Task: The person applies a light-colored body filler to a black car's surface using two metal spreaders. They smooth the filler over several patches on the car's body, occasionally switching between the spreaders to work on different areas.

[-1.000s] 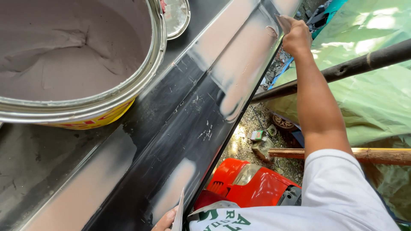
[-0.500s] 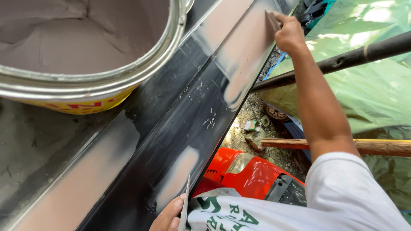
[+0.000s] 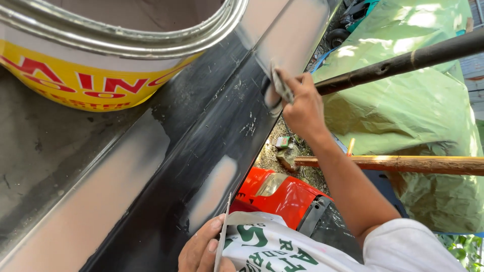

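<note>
Head view: the right hand (image 3: 302, 108) has its fingers (image 3: 295, 80) clamped on a small flat spreader (image 3: 281, 85), pressed to the sloping edge of a long black panel (image 3: 201, 151) patched with pale grey filler. At the panel's near end the left hand (image 3: 201, 249) pinches a thin flat blade (image 3: 222, 234) upright. A metal-rimmed can (image 3: 101, 65) with a yellow band and red lettering sits upper left, and green tarp (image 3: 418, 106) lies beyond the edge.

A green tarp (image 3: 403, 106) drapes behind two wooden poles (image 3: 398, 163) — below, a red vehicle part (image 3: 282, 194).
</note>
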